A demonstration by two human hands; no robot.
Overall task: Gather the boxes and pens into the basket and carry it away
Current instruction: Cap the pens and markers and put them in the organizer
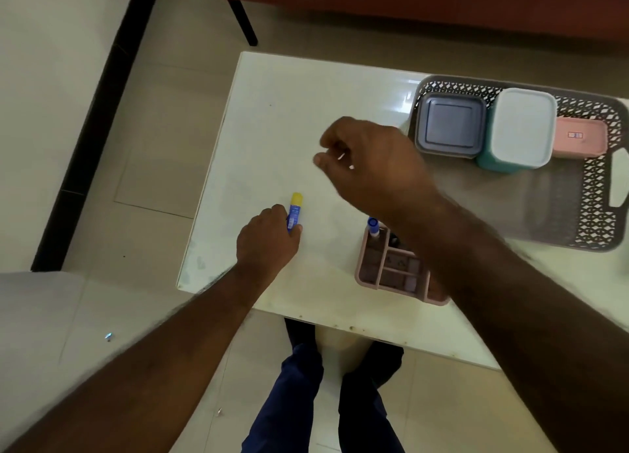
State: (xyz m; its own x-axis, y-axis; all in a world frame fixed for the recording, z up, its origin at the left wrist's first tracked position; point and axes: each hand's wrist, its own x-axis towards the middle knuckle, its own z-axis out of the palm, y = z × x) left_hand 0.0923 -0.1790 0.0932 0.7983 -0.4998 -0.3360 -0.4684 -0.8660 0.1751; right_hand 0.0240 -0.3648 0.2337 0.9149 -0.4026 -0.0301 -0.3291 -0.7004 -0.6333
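Observation:
My left hand [269,240] grips a blue stick with a yellow cap [295,207] on the white table [272,119]. My right hand [367,161] hovers above the table's middle, fingers loosely curled; I cannot tell whether it holds anything. A grey lattice basket [592,194] at the right holds three boxes: a grey-blue one [451,126], a teal one with a white lid [522,129] and a pink one [580,137]. A pink desk organiser [384,269] stands near the front edge, partly under my right forearm, with a blue-capped pen [373,224] upright in it.
A dark sofa [408,0] with a black leg [243,20] stands beyond the table. Tiled floor lies to the left, with a dark strip along the wall. My legs and feet [306,401] are at the table's front edge.

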